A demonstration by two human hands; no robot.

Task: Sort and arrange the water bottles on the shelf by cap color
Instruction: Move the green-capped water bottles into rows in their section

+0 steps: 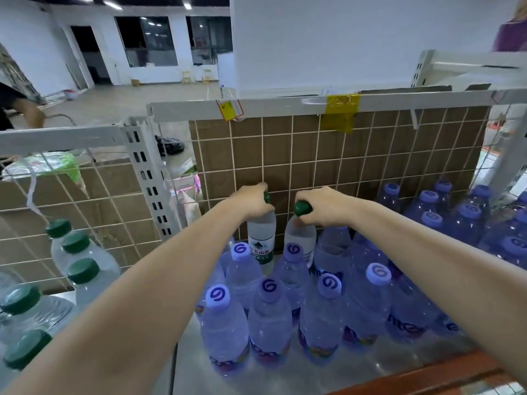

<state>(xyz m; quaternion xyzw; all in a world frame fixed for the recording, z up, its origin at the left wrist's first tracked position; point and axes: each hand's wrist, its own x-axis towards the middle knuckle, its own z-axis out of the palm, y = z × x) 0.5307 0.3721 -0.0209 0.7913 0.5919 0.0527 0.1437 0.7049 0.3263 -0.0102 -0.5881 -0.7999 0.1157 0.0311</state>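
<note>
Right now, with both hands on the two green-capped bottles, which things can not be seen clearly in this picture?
- Head view: the left hand covers most of the green cap of its clear plastic bottle.
- The right hand hides the neck of the second green-capped bottle.
- Purple-capped bottles in front hide both bottles' bases.
- The small label print is unreadable.
- Green-capped bottles are cut off by the left edge.
</note>
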